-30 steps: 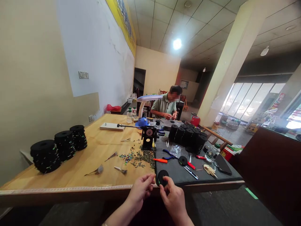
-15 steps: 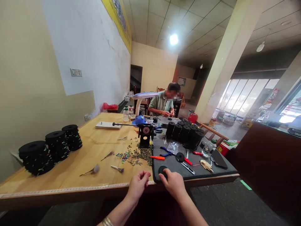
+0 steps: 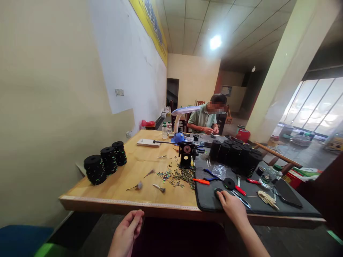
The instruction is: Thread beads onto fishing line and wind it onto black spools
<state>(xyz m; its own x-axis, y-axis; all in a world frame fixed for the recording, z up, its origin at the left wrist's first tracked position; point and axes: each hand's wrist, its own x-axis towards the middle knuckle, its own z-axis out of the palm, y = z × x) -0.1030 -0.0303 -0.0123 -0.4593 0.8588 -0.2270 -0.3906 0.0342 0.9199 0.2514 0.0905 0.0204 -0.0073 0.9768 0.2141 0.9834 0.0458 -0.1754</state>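
Observation:
My left hand [image 3: 128,231] is in front of the table's near edge, thumb and fingertips pinched together. Whatever sits in that pinch is too fine to make out. At the near edge of the dark grey mat, my right hand [image 3: 233,207] grips a small black round spool [image 3: 217,192], partly covered by my thumb and fingers. Left of the mat lie many small beads [image 3: 184,175] and several fine-tipped feather-like pieces [image 3: 139,185]. A black winding device with a round dial [image 3: 185,151] stands behind the beads.
Black foam rolls [image 3: 94,169] stand at the left, and more black rolls [image 3: 237,153] crowd the mat's back. An orange-handled tool [image 3: 201,181], blue pliers [image 3: 211,175] and a glass jar [image 3: 272,175] lie around. Across the table sits another person [image 3: 202,119] beside a desk lamp [image 3: 184,111].
My left hand has moved left and toward me, away from my right hand. My right hand remains at the black spool. The whole view has swung left.

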